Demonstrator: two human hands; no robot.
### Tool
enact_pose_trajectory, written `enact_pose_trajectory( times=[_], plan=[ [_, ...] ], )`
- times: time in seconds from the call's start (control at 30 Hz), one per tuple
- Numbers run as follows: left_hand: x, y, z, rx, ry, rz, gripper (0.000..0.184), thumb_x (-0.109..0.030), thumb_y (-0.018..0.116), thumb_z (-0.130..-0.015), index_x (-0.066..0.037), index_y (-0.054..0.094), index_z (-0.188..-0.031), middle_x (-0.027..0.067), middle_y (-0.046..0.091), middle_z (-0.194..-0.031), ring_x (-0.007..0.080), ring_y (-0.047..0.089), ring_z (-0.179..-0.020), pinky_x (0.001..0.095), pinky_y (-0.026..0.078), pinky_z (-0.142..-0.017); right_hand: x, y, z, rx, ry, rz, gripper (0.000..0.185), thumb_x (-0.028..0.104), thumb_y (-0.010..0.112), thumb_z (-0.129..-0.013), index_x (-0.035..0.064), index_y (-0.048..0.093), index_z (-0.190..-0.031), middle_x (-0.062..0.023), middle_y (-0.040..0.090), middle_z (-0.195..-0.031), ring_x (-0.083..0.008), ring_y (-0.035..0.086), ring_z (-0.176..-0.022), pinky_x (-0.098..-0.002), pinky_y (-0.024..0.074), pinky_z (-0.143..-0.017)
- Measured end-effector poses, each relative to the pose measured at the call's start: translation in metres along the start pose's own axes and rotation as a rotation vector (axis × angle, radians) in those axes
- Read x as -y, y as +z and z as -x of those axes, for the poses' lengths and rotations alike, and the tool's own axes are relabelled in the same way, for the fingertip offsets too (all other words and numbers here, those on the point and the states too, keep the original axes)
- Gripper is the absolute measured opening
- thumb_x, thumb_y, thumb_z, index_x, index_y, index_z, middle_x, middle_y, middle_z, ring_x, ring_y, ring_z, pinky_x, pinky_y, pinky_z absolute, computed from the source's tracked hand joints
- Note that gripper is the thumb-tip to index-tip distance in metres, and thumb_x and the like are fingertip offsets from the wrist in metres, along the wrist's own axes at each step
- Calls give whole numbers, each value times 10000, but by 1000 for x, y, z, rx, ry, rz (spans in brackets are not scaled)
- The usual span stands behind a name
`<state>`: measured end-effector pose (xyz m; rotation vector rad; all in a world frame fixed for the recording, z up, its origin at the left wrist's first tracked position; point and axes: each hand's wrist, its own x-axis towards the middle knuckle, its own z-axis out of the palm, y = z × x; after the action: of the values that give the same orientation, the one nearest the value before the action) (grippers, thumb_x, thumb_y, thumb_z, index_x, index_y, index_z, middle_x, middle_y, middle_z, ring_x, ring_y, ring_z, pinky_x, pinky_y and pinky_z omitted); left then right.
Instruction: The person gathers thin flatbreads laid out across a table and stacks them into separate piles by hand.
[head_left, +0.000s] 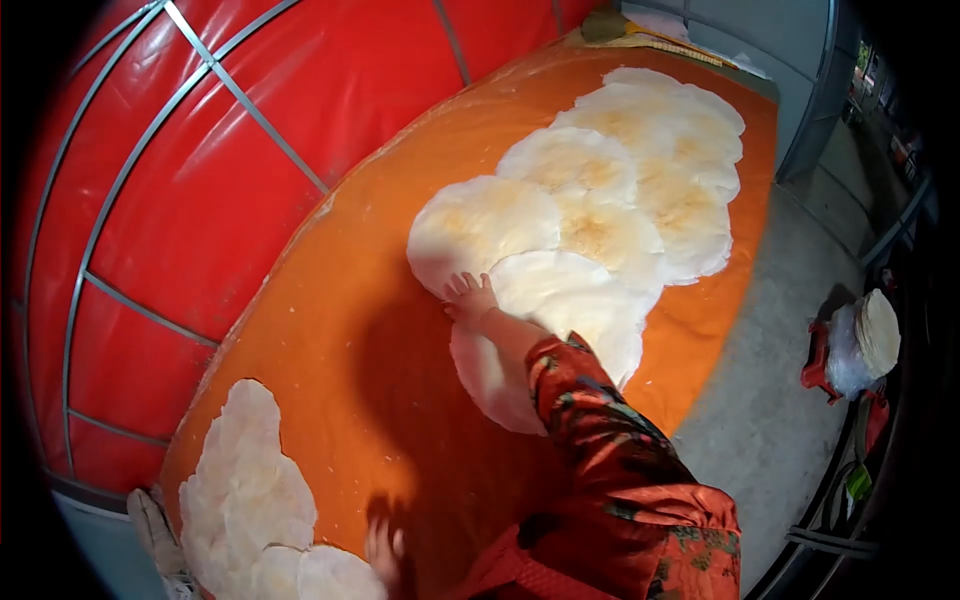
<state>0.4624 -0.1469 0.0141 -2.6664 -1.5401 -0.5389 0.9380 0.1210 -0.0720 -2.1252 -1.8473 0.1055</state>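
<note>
Many thin, round flatbreads (590, 225) lie overlapping on an orange cloth (330, 330), some with browned centres. My right hand (470, 298) rests with its fingers spread at the left edge of a pale flatbread (550, 290) near the middle; its sleeve is red and patterned. At the lower edge of the view my left hand (385, 545) is in shadow, fingers apart, beside a second group of flatbreads (245, 490) at the lower left. Nothing shows in either hand.
A red sheet wall with metal bars (200, 150) runs along the left. Grey floor (770, 330) lies to the right, with a red stool (820, 365) carrying a plastic-wrapped round stack (865, 340). Folded cloths (640, 30) lie at the far end.
</note>
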Motion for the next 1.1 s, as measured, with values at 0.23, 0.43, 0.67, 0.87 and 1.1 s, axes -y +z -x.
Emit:
enact_pose_trajectory(
  times=[0.23, 0.43, 0.67, 0.87, 1.1],
  plan=[
    [-76, -90, 302, -313, -1087, 133, 461, -298, 514, -977, 103, 538, -1203, 289, 569, -1167, 360, 535, -1063, 436, 422, -939, 16, 1, -46, -233, -116, 323, 365, 425, 456, -892, 190, 674, -1068, -90, 648, -1089, -356, 569, -1044, -723, 326, -913],
    [-52, -50, 337, -1083, -1591, 824, 288, -134, 588, -906, -71, 497, -1172, 50, 566, -1028, 157, 574, -851, 300, 488, -721, 158, -9, 61, -138, -576, -413, 277, 293, 608, -872, 64, 650, -1022, -133, 624, -1089, -322, 592, -1020, -452, 474, -873],
    [45, -18, 328, -999, -1596, 222, 546, -156, 681, -840, -23, 419, -1300, 110, 478, -1214, 200, 522, -1020, 350, 486, -748, 292, 18, 311, 253, -966, -559, 359, 279, 672, -834, 52, 625, -1109, -135, 566, -1250, -323, 521, -1163, -421, 430, -970],
    [74, -55, 330, -1241, -1650, 1414, 209, -200, 655, -847, -20, 580, -922, 32, 555, -713, 169, 497, -544, 319, 428, -479, 405, 5, 408, 567, -1211, -409, 629, 450, 654, -795, 72, 526, -1282, -144, 496, -1350, -319, 454, -1252, -499, 295, -1072],
    [77, -85, 311, -1135, -1380, 1692, 191, -133, 531, -865, -30, 576, -1019, 75, 600, -830, 215, 614, -669, 334, 517, -584, 498, 27, 437, 535, -1404, -382, 334, 207, 625, -809, 59, 577, -1105, -134, 585, -1081, -315, 553, -1055, -436, 433, -926]
  ],
)
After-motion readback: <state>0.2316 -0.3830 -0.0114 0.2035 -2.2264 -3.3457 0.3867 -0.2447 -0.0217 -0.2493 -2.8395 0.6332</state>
